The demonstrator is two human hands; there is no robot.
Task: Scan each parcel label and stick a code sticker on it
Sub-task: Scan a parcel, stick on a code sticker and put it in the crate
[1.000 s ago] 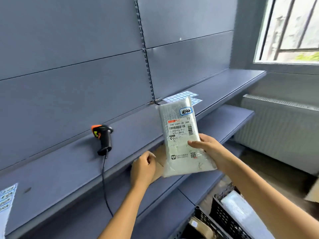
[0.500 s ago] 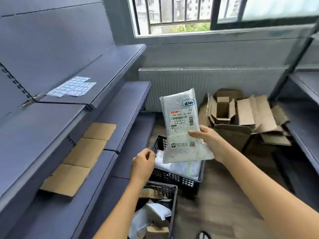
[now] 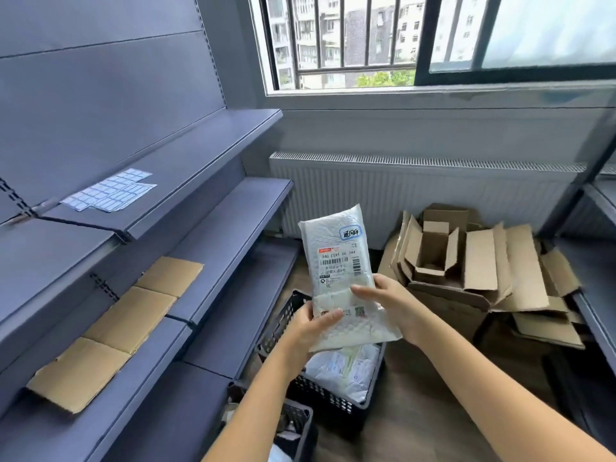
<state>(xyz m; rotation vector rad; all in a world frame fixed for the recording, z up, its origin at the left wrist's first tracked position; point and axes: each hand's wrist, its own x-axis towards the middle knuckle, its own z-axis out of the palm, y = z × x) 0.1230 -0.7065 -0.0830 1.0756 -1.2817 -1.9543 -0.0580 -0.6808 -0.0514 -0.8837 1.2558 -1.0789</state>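
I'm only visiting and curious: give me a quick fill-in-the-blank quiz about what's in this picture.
1. The left hand and right hand hold a parcel coloured ____.
2. The crate beneath it is coloured ____.
3. The sticker sheets lie on a shelf; the flat brown pieces on the shelf below are made of ____.

Missing words: white; black; cardboard.

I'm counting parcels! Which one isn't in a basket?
The white parcel with the blue sticker, held by left hand and right hand; other parcels lie in the black basket below.
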